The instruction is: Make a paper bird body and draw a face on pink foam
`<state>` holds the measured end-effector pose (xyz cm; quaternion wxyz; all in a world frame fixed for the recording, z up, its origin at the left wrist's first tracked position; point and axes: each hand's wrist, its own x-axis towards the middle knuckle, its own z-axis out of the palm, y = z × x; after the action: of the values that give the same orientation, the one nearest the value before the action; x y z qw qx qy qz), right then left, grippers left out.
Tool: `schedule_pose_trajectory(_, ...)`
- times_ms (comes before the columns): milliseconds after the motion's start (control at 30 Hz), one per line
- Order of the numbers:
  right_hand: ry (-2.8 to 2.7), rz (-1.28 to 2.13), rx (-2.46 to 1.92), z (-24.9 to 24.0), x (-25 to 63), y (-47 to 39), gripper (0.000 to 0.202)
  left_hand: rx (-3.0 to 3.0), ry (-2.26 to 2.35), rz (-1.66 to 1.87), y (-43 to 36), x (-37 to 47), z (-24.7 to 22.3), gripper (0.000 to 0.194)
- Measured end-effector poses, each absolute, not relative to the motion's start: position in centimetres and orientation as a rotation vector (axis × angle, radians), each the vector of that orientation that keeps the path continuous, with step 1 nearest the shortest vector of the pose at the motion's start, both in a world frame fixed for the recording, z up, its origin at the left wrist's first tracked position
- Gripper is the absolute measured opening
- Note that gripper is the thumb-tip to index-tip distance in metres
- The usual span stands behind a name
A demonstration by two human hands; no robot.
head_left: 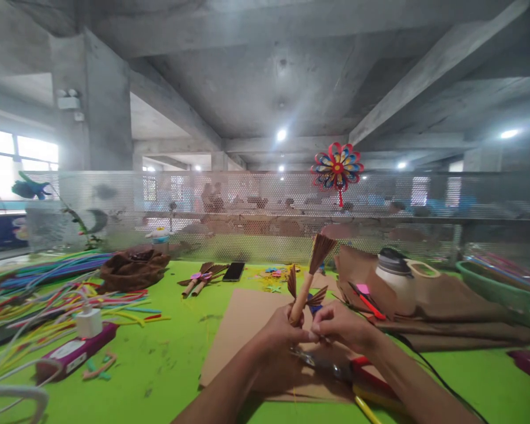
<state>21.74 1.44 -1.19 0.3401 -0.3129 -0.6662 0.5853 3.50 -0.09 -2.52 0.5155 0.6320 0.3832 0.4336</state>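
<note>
My left hand [279,331] is closed around a brown paper-tube craft [301,299], held tilted upright. A pleated paper fan tops the tube, and smaller pleated fans stick out at its sides. Right beside it, my right hand [342,325] has thumb and forefinger pinched together; whatever is between them is too small to make out. A bit of blue shows behind the fingers. Both hands are above a cardboard sheet [242,330]. Under my right wrist lies a metal-tipped hand tool [342,370] with red and yellow handles, partly covered by the forearm.
Two similar tube crafts [198,284] lie near a phone [234,271]. Colourful pipe cleaners [115,300] and a purple power strip [77,353] occupy the left. Brown paper [450,300], a lidded jar [395,282] and a green basket [507,300] stand right. A perforated screen [247,235] rises behind.
</note>
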Motion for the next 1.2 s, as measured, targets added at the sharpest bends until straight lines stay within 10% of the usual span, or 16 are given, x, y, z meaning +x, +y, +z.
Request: schedule_pose_trajectory(1200,-1.74,1.448,-0.747,-2.1,21.1,1.6,0.032,1.427,0.907,1.03,1.4,2.6,-4.2,0.058)
